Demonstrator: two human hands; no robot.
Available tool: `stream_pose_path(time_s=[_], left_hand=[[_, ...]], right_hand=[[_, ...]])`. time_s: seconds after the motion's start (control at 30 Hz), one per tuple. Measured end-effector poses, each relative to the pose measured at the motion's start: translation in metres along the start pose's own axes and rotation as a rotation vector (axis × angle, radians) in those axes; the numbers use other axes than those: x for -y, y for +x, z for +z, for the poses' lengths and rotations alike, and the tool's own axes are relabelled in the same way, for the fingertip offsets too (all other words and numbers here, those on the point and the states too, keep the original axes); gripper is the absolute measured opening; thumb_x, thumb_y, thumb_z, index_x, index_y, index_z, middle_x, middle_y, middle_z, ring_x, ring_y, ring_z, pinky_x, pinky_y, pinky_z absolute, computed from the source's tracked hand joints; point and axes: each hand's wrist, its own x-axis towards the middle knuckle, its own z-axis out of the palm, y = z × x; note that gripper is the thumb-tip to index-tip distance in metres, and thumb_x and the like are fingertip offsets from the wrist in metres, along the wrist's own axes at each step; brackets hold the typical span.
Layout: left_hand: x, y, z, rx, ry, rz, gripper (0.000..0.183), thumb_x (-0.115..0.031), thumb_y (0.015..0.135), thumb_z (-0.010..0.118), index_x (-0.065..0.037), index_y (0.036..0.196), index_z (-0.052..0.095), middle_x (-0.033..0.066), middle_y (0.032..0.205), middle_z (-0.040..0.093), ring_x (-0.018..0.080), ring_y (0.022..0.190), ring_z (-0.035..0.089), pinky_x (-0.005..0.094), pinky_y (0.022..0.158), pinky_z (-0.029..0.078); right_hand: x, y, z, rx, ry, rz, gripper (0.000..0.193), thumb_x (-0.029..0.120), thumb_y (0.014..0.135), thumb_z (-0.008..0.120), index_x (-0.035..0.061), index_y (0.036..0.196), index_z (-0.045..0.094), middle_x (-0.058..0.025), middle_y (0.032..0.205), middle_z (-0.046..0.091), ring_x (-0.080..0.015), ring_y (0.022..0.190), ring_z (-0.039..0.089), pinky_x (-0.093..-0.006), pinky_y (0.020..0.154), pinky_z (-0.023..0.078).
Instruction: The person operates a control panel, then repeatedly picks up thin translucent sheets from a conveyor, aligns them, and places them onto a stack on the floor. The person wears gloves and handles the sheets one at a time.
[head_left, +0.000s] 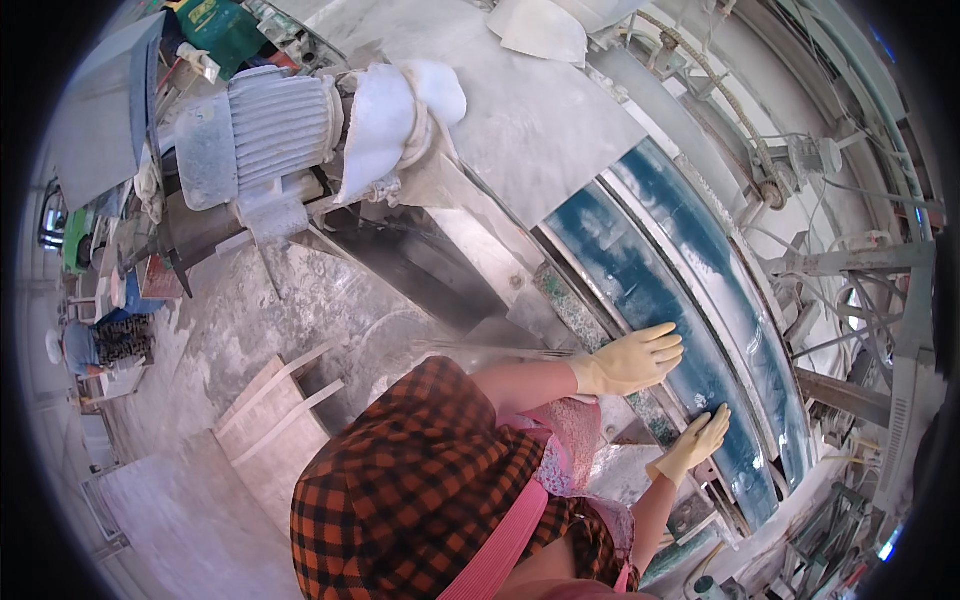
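Note:
Both my hands wear cream rubber gloves and reach out to a long blue-green belt-like strip (625,270) smeared with white powder. My left hand (630,362) lies on or just over the strip's near edge, fingers stretched out and nothing in them. Closer to the strip's lower end, my right hand (695,445) is also open, its fingertips at the blue-green surface. A second blue-green strip (705,250) runs alongside, beyond a pale metal rail (683,292). Both strips come out from a whitish, powdery sheet (545,140).
A dusty ribbed motor (285,130) stands at upper left, a grey panel (105,120) beside it. A chain (720,80) and metal framework (850,262) lie beyond the strips. Another person (80,345) is far left. A wooden board (270,415) is behind my plaid sleeve.

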Motion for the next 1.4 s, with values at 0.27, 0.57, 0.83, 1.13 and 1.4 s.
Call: stream_pose_path(time_s=[0.27, 0.57, 0.83, 1.13, 1.4], left_hand=[[0.001, 0.0, 0.002, 0.054, -0.032, -0.008, 0.048, -0.025, 0.093, 0.056, 0.005, 0.13, 0.067, 0.0144, 0.135, 0.066, 0.0287, 0.136, 0.054, 0.049, 0.128, 0.027], [0.001, 0.001, -0.004, 0.03, -0.061, -0.026, 0.051, -0.025, 0.09, 0.058, 0.008, 0.128, 0.067, 0.0163, 0.137, 0.064, 0.0312, 0.138, 0.051, 0.0511, 0.128, 0.028], [0.0, 0.002, -0.009, 0.025, -0.015, -0.012, 0.049, -0.025, 0.091, 0.058, 0.006, 0.127, 0.068, 0.0149, 0.135, 0.065, 0.0297, 0.136, 0.052, 0.0498, 0.127, 0.029], [-0.002, 0.002, -0.005, 0.054, -0.003, -0.009, 0.048, -0.025, 0.091, 0.058, 0.006, 0.127, 0.069, 0.0145, 0.136, 0.064, 0.0292, 0.137, 0.052, 0.049, 0.128, 0.028], [-0.001, 0.0, -0.002, 0.034, 0.003, 0.002, 0.048, -0.026, 0.091, 0.059, 0.006, 0.126, 0.069, 0.0138, 0.135, 0.064, 0.0291, 0.136, 0.051, 0.0495, 0.128, 0.028]], right_hand=[[0.014, 0.05, 0.0, -0.126, 0.144, -0.141, 0.042, 0.016, 0.107, 0.051, 0.0018, 0.146, 0.056, -0.0237, 0.151, 0.055, -0.0426, 0.14, 0.05, -0.0508, 0.115, 0.04], [-0.035, 0.038, -0.014, -0.135, 0.13, -0.018, 0.044, 0.015, 0.106, 0.051, -0.0023, 0.146, 0.055, -0.0258, 0.149, 0.056, -0.0426, 0.138, 0.052, -0.0507, 0.115, 0.04], [-0.048, 0.006, -0.002, -0.097, 0.024, 0.089, 0.045, 0.025, 0.112, 0.044, -0.0033, 0.145, 0.057, -0.0262, 0.149, 0.056, -0.0432, 0.138, 0.051, -0.049, 0.117, 0.039], [-0.014, 0.003, -0.025, -0.079, 0.028, 0.08, 0.047, 0.024, 0.113, 0.038, 0.0016, 0.152, 0.05, -0.0226, 0.155, 0.051, -0.0393, 0.144, 0.046, -0.0525, 0.12, 0.032], [-0.018, 0.004, -0.018, -0.173, 0.035, 0.014, 0.044, 0.02, 0.111, 0.044, 0.0023, 0.15, 0.053, -0.0216, 0.15, 0.057, -0.0391, 0.139, 0.052, -0.0511, 0.117, 0.037]])
